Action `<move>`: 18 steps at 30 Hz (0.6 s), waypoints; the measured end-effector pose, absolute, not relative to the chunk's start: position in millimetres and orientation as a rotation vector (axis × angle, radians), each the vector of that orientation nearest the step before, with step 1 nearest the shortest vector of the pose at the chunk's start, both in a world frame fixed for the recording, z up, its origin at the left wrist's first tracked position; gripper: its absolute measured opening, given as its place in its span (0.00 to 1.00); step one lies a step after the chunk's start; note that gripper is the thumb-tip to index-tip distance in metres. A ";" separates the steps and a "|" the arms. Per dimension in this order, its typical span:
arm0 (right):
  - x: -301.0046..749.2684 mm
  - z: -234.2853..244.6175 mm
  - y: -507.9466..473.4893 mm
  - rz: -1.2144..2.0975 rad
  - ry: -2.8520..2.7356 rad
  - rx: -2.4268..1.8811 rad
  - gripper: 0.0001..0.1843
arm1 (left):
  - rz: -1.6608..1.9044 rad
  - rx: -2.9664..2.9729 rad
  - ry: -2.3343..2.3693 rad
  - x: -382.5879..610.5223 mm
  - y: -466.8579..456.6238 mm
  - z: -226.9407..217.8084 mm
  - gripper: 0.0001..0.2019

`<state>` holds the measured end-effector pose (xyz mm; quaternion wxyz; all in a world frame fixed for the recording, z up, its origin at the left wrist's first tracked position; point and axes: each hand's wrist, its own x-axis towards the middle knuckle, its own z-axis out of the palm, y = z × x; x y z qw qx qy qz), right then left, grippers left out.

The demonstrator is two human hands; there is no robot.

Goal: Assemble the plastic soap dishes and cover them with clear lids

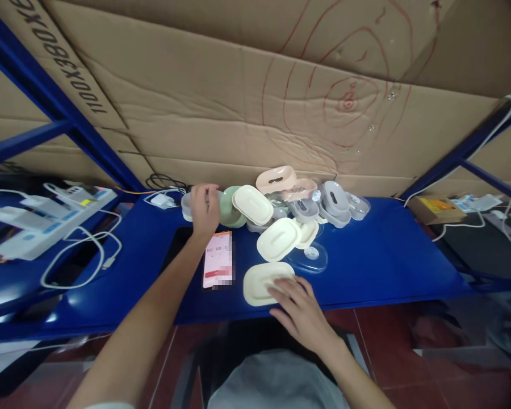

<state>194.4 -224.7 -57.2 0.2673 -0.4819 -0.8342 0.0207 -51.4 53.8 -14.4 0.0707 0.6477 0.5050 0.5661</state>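
My left hand [204,211] reaches to the back of the blue shelf [378,255], its fingers curled over a pale oval container [186,205] beside a green one [230,208]. My right hand [300,307] lies flat, fingers spread, on a cream oval lid [259,282] at the shelf's front edge. A phone [217,260] with a red and white screen lies between the two hands. Behind it is a heap of oval plastic boxes and lids: cream [278,239], pink [276,179], grey [335,200] and a clear lid [311,257].
Creased cardboard [238,102] with red scribbles backs the shelf. White cables [83,253] and white boxes [46,218] lie at the left. A cardboard box [436,208] and more cables sit on the right. Blue rack posts [68,108] stand at both sides. Red floor tiles show below.
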 end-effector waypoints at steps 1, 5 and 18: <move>202.5 -59.3 -224.2 0.047 -2.220 -1.323 0.21 | 1.692 1.973 1.504 -55.7 35.0 -12.8 0.17; 240.4 -66.6 -215.4 -0.059 -2.048 -1.505 0.24 | 1.521 2.175 1.338 -56.4 -64.7 -15.0 0.10; 331.8 -80.5 -199.0 -0.078 -1.831 -1.903 0.18 | 0.812 2.688 0.954 -12.9 -166.3 -62.1 0.11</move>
